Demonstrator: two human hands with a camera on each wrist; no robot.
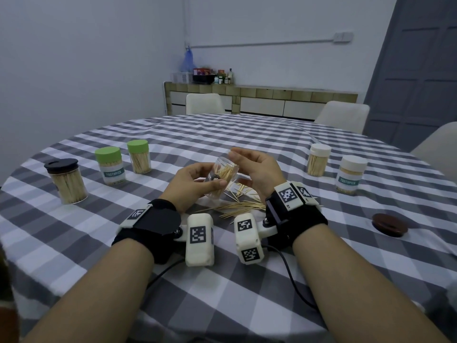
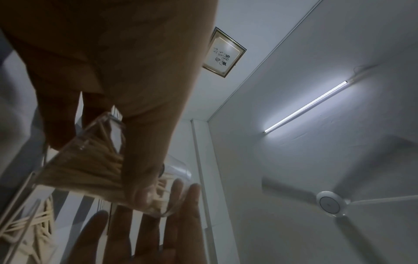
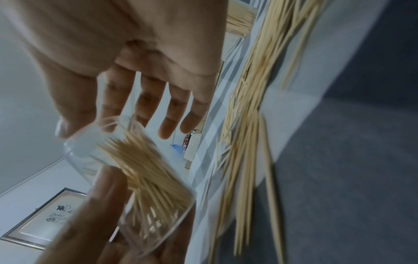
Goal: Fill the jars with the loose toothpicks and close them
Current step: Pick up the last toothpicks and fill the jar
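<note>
jar (image 1: 223,175): clear, lidless, tilted, part-filled with toothpicks | left hand (image 1: 197,184): fingers clamped on jar | right hand (image 1: 254,169): fingers apart

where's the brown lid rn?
Head view, far right: the brown lid lies flat on the checked tablecloth, right of the right hand and nearer the person than the labelled white-capped jar.

Left hand (image 1: 195,180) gripping – right hand (image 1: 257,169) fingers straight
</note>
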